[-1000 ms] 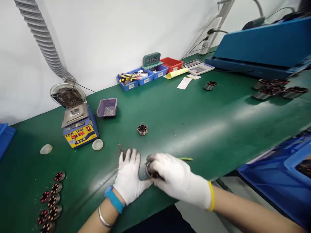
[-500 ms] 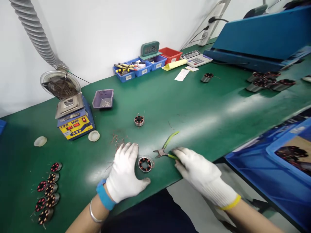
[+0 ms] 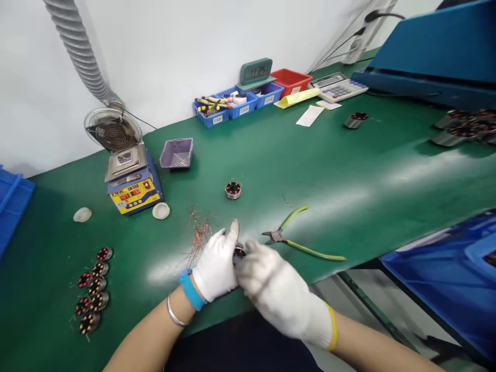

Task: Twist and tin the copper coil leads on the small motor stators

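In both gloved hands, near the front edge of the bench, is a small wound motor stator (image 3: 239,252), mostly hidden by the fingers. My left hand (image 3: 217,266) is closed on its left side, thumb up. My right hand (image 3: 269,284), somewhat blurred, has its fingers curled against the right side. Green-handled cutting pliers (image 3: 276,236) lie splayed on the bench just beyond my right hand. Loose copper wire clippings (image 3: 199,235) are heaped beside my left hand. Another stator (image 3: 233,190) stands farther back.
Several stators (image 3: 96,285) stand in rows at left. Behind them is a blue-yellow solder pot (image 3: 134,191) with a purple tray (image 3: 176,154) beside it. Small bins (image 3: 244,106), a clock (image 3: 256,71) and a calculator (image 3: 339,89) line the wall. A blue crate (image 3: 445,279) is at right.
My right hand has left the pliers and moved left to the stator. My left hand has closed on the stator, which has come up off the bench. The view has shifted a little.
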`<control>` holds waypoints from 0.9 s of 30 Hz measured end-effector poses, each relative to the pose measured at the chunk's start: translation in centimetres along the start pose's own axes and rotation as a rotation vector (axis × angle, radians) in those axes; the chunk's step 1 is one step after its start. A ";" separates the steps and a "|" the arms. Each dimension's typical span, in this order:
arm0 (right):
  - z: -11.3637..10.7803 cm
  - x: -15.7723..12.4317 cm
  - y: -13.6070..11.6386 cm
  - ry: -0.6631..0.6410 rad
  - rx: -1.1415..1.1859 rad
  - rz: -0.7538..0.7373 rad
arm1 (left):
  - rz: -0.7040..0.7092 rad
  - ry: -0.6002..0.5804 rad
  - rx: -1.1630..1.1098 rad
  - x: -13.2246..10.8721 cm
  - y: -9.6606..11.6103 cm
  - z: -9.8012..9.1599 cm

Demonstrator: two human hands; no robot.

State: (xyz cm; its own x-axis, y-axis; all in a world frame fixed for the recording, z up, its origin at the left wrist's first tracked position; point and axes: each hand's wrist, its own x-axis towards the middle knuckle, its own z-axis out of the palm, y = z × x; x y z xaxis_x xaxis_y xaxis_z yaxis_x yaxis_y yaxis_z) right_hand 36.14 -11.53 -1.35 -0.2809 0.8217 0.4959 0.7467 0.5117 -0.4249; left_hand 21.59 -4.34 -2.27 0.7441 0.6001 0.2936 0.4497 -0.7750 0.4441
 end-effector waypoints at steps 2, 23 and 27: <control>-0.4 -1.1 -0.1 -0.026 0.009 -0.099 | -0.033 0.022 0.014 -0.1 -0.1 0.1; -5.0 3.1 -0.9 -0.502 -0.118 0.588 | -0.197 -0.018 0.012 -1.9 1.2 -2.9; -5.3 2.2 -0.5 -0.418 0.025 0.421 | -0.160 0.049 -0.189 -3.4 1.7 -3.1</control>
State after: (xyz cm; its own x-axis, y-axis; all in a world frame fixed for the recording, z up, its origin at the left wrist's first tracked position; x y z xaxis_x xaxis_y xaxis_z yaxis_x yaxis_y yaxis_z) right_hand 38.33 -11.34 3.97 -0.1813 0.9818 -0.0574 0.8326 0.1222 -0.5402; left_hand 18.25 -7.10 0.09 0.6436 0.7249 0.2456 0.4563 -0.6210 0.6373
